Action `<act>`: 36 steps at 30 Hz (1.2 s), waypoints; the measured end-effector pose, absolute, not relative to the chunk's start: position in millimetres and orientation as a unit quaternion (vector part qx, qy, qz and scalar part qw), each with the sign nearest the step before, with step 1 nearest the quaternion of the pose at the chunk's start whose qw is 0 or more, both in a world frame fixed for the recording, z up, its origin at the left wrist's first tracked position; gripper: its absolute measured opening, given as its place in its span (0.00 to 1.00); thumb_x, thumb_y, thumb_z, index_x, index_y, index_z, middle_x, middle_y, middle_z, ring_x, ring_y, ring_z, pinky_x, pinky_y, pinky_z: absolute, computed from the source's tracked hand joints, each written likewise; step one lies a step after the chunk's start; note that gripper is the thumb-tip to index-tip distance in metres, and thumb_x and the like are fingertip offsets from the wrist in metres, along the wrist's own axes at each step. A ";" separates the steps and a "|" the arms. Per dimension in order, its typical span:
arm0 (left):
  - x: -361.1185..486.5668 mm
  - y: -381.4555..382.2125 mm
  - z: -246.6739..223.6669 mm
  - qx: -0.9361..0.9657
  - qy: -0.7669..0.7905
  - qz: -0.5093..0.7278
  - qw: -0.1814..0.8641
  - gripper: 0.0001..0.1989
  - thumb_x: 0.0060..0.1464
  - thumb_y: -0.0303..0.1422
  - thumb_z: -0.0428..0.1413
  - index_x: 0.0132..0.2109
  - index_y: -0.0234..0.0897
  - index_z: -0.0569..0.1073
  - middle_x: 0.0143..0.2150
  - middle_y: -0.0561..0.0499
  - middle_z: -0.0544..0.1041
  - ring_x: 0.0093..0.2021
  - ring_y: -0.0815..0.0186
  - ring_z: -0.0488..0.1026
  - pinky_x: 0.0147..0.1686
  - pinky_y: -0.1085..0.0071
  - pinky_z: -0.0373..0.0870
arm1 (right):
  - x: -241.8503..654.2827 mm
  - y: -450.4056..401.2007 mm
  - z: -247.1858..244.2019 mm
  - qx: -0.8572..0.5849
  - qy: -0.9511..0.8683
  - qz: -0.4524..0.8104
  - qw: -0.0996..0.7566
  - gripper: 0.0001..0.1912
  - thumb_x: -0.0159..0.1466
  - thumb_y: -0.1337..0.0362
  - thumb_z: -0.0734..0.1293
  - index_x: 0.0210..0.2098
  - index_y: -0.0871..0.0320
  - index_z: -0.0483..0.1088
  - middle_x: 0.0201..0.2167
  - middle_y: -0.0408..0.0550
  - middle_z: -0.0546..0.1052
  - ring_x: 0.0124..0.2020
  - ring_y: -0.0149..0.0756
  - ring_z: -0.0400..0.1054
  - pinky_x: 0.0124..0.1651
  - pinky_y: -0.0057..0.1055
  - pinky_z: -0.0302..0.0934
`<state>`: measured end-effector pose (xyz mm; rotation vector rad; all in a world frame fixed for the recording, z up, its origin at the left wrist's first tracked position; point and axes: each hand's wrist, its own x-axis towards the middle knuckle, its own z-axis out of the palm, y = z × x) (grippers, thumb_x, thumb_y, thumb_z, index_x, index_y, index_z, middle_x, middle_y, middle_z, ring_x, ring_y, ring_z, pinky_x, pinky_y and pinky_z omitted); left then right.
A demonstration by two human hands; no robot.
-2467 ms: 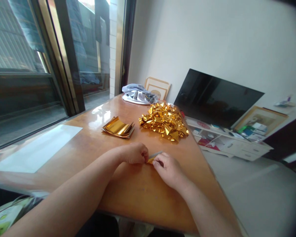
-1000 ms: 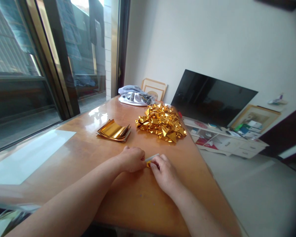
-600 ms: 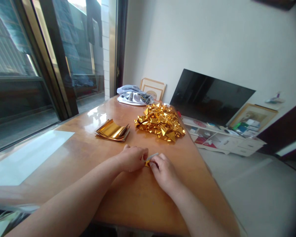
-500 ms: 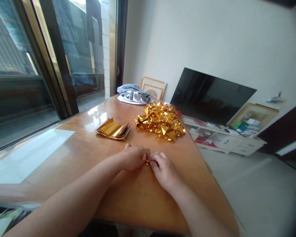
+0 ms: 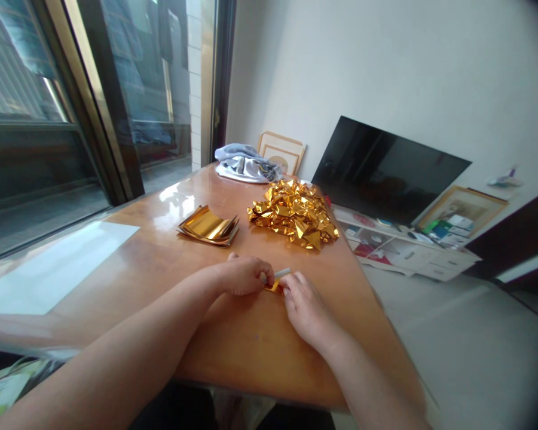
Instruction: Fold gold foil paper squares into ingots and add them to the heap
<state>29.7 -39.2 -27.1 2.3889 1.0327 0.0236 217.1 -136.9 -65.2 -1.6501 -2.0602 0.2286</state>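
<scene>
Between my hands, low over the near part of the table, is a small piece of gold foil paper (image 5: 276, 286), with a pale edge or strip (image 5: 282, 272) along its far side. My left hand (image 5: 247, 275) pinches its left end, fingers curled. At the right end, the fingers of my right hand (image 5: 301, 298) are closed on the same piece. My fingers cover much of it, so its exact fold is hidden. Farther left lies a stack of gold foil sheets (image 5: 208, 226). Beyond my hands is a heap of folded gold foil pieces (image 5: 296, 215).
The shiny wooden table (image 5: 251, 352) holds a white sheet (image 5: 63, 266) at the left and bundled cloth (image 5: 246, 162) at the far end. A glass sliding door (image 5: 156, 89) stands left; a television (image 5: 390, 170) and low white cabinet (image 5: 412, 251) stand beyond the right edge.
My right hand has shifted slightly right, away from my left, and more gold foil shows between them. The whole view has tilted down a little.
</scene>
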 end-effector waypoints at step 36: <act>26.5 -22.7 -36.2 0.879 0.341 0.031 0.332 0.18 0.48 0.32 0.53 0.43 0.47 0.83 0.39 0.56 0.82 0.38 0.64 0.74 0.40 0.73 0.67 | 184.7 -122.0 -60.5 -0.719 -0.675 -0.007 0.167 0.10 0.62 0.59 0.65 0.41 0.57 0.69 0.42 0.58 0.73 0.47 0.49 0.68 0.51 0.42 0.61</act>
